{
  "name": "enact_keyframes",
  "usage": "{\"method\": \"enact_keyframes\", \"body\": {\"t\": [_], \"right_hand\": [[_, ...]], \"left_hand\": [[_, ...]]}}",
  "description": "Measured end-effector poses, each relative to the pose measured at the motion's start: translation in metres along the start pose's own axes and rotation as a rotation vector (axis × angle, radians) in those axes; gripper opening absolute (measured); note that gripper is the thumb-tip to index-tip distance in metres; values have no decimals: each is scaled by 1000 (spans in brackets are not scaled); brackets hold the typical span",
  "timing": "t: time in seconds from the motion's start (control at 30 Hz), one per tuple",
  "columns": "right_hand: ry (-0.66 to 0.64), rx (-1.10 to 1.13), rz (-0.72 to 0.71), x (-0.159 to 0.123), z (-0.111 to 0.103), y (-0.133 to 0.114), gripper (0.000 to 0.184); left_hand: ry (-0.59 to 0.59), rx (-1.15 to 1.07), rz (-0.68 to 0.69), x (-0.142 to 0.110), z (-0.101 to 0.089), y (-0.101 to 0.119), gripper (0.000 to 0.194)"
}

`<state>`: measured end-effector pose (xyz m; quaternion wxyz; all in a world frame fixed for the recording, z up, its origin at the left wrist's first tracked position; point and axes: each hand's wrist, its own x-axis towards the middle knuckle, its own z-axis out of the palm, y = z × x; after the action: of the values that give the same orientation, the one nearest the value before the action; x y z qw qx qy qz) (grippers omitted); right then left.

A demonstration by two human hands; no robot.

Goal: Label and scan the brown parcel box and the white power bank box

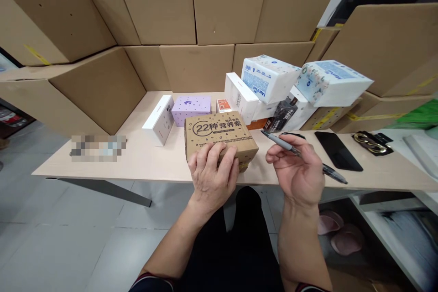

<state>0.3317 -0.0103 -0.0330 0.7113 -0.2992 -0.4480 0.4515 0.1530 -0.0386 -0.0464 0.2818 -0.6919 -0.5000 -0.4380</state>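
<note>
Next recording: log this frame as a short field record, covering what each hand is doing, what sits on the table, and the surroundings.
left hand: left hand grips the near edge of the brown printed box, fingers over its top
right hand: right hand holds a grey pen, tip pointing toward the box
table: pale table with a white box, purple box, tissue packs, black phone
backdrop: stacked cardboard cartons

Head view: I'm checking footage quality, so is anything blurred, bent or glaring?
Head view: a pixelated patch masks part of the table; wide-lens distortion bows the stacked cartons; lighting is even, with no harsh glare; print on the brown box reads sharp.
</note>
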Motion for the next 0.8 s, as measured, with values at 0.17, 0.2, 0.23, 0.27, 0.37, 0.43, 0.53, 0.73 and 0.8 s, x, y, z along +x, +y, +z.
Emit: {"method": "enact_keyframes", "body": {"t": [0.17,0.2,0.23,0.27,0.37,0.43,0.53,0.73,0.8], "right_hand": [[-48,-132,-76,12,20,-8,17],[-56,-149,-84,15,25,-9,13],[-66,-162,-89,18,30,-9,11],[-80,-180,-92,22,34,-9,12],[-160,-306,-99,31,44,-4,17],[-193,-459,-142,36,48,0,20],[-158,-701,-280,38,52,0,23],[-156,-861,-351,38,57,-7,26],[-169,-875,-341,38,57,-8,26]], "left_hand": [[0,-1,-2,0,0,0,24],[4,1,-2,1,0,0,24],[8,2,-4,1,0,1,23],[10,3,-7,1,0,1,22],[11,6,-24,2,0,2,20],[11,8,-27,3,0,2,21],[3,12,-18,3,1,2,21],[2,29,-14,3,2,1,19],[3,29,-18,3,2,2,18]]}}
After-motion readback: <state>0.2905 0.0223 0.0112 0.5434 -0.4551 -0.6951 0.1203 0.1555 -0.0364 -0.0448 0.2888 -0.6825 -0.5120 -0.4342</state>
